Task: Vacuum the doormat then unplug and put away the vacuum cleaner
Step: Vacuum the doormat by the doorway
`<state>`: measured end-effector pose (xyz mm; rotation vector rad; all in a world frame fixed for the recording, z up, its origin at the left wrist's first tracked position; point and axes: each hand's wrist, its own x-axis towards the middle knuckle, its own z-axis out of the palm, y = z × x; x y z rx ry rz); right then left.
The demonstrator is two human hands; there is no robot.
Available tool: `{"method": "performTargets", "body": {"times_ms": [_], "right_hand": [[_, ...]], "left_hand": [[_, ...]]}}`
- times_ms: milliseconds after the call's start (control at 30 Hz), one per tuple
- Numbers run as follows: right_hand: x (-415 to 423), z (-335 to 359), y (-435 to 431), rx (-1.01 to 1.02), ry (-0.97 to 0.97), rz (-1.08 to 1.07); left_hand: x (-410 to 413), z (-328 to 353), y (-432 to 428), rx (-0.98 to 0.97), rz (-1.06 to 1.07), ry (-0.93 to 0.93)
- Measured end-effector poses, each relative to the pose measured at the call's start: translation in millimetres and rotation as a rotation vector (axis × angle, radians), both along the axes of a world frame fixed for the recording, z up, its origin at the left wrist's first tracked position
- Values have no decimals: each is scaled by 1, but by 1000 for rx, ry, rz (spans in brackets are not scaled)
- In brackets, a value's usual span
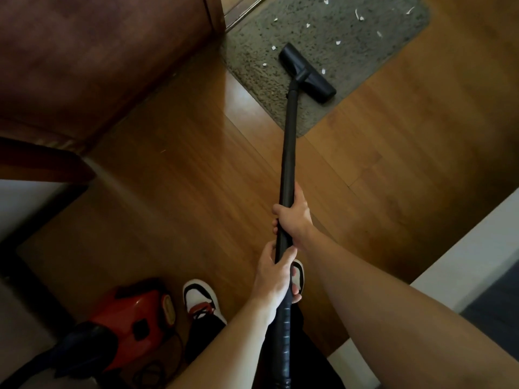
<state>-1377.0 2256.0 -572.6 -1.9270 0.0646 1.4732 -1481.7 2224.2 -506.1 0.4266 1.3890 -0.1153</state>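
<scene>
A grey-green doormat (pixel 351 32) lies on the wooden floor at the top, dotted with white scraps. The black floor head (pixel 307 73) of the vacuum rests on the mat's near part. A long black wand (pixel 289 141) runs from it down to my hands. My right hand (pixel 295 217) grips the wand higher up. Just below it, my left hand (pixel 276 276) grips the wand where the ribbed hose begins. The red vacuum cleaner body (pixel 132 313) sits on the floor at the lower left beside my shoe.
A brown leather sofa (pixel 98 60) fills the upper left, close to the mat's left edge. A dark cord (pixel 157 369) coils on the floor by the vacuum body. White furniture (pixel 463 254) stands at the right. My white-and-black shoes (pixel 202 301) stand below the wand.
</scene>
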Motion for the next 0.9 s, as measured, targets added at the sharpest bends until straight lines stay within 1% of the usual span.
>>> {"method": "performTargets", "body": {"times_ms": [67, 200, 367, 567, 733, 900], "right_hand": [[-7, -4, -4, 11, -6, -11], [-35, -7, -13, 18, 37, -88], [-82, 0, -11, 26, 88, -171], [-139, 2, 9, 24, 81, -162], [-186, 6, 22, 1, 84, -180], [-211, 16, 36, 0, 62, -180]], "left_hand": [[-8, -7, -6, 7, 12, -11], [-33, -19, -9, 113, 6, 11], [-75, -14, 0, 157, -17, 16], [-133, -14, 22, 177, -63, 28], [-180, -8, 36, 232, -127, 50], [-206, 1, 52, 248, -178, 35]]}}
